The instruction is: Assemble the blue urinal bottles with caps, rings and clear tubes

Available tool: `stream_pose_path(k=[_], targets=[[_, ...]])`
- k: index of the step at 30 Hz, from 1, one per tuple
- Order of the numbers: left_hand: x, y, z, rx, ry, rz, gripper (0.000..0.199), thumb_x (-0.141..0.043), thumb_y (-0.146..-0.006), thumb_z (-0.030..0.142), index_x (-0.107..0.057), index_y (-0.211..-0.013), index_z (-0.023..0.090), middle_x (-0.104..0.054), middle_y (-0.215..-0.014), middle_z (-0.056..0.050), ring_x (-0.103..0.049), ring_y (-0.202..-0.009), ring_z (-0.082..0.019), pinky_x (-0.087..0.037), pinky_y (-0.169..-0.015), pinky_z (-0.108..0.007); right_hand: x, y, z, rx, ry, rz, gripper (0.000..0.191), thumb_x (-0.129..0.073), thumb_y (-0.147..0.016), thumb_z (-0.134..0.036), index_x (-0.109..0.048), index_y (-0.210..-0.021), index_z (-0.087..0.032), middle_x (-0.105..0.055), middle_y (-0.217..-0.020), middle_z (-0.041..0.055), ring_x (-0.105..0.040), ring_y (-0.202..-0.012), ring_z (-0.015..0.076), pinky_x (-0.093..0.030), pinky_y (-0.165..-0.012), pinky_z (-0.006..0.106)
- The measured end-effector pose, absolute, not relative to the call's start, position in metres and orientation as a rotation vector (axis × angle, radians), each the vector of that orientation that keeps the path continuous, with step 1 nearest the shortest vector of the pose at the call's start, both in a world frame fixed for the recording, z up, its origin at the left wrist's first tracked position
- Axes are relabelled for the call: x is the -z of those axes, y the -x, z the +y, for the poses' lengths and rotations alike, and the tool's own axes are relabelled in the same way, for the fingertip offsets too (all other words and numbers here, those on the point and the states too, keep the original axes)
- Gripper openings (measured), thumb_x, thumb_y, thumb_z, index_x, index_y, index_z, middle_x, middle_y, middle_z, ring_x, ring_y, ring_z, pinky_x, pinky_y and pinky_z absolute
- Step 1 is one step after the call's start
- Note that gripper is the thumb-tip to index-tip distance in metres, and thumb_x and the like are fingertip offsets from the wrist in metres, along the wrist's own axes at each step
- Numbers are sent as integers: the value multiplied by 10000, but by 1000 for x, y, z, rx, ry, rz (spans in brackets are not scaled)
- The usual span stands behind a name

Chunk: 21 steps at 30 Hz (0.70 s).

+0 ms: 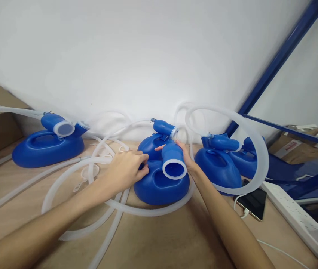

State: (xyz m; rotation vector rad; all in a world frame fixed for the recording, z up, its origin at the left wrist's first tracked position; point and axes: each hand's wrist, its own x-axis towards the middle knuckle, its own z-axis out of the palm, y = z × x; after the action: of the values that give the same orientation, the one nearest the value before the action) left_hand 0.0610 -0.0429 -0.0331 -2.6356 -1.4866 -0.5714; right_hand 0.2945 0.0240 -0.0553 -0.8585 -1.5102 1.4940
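Observation:
A blue plastic bottle (161,190) with a built-in handle stands at the middle of the table. Its blue funnel-shaped piece (173,155) has a pale rim round an open mouth that faces me. My right hand (186,155) is wrapped round the back and right side of that piece, its fingers partly hidden. At the bottle's upper left, my left hand (132,166) has its fingers curled together against the blue plastic; whatever they pinch is hidden. Just behind stands another blue bottle (147,144), with a smaller blue spout piece (163,127) joined to a clear hose.
More blue bottles stand left (49,149) and right (217,168). Translucent hoses (153,212) loop across the wooden table (159,243). A phone (253,201) and white power strip (290,216) lie at right, cardboard boxes (2,134) at left, and a blue metal frame (277,59) rises behind.

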Motion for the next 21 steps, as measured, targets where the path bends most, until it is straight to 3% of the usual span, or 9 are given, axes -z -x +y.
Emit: stream_pose_path(k=[5,9,15,18,21], targets=[[34,-60,-43,720,2672,-1576,56,-617,-815,249,-657,-778,238,-711,-781,0,-640,-730,-226,-301,-573,-322,55,-295,24,-1508,865,-1511,711,-560,-802,-823,-815,-880,-163,-702,-663,85,-574,-563,187,-464,-507,303],[36,-62,-43,706,2647,-1545,112,-595,-816,267,-686,-758,239,-711,-790,-22,-638,-750,-239,-294,-573,-324,54,-296,24,-1534,890,-1502,751,-539,-801,-842,-813,-907,-150,-655,-589,72,-560,-535,184,-459,-496,304],[43,-62,-44,657,2575,-1387,161,-552,-840,248,-683,-757,203,-705,-811,-52,-648,-711,-219,-333,-555,-329,56,-296,23,-1521,886,-1495,765,-516,-838,-806,-823,-1011,-127,-758,-765,115,-610,-590,195,-507,-553,317],[46,-61,-44,668,2552,-1374,130,-562,-826,242,-655,-745,202,-704,-803,-50,-660,-723,-226,-352,-556,-334,56,-295,21,-1493,897,-1518,787,-496,-827,-837,-818,-1045,-153,-762,-778,111,-640,-636,225,-524,-577,337],[48,-59,-43,674,2519,-1337,213,-522,-903,272,-637,-740,200,-708,-804,-57,-674,-748,-235,-360,-565,-337,54,-293,19,-1482,909,-1534,811,-458,-824,-875,-814,-1041,-179,-756,-782,113,-658,-678,255,-517,-572,355]])
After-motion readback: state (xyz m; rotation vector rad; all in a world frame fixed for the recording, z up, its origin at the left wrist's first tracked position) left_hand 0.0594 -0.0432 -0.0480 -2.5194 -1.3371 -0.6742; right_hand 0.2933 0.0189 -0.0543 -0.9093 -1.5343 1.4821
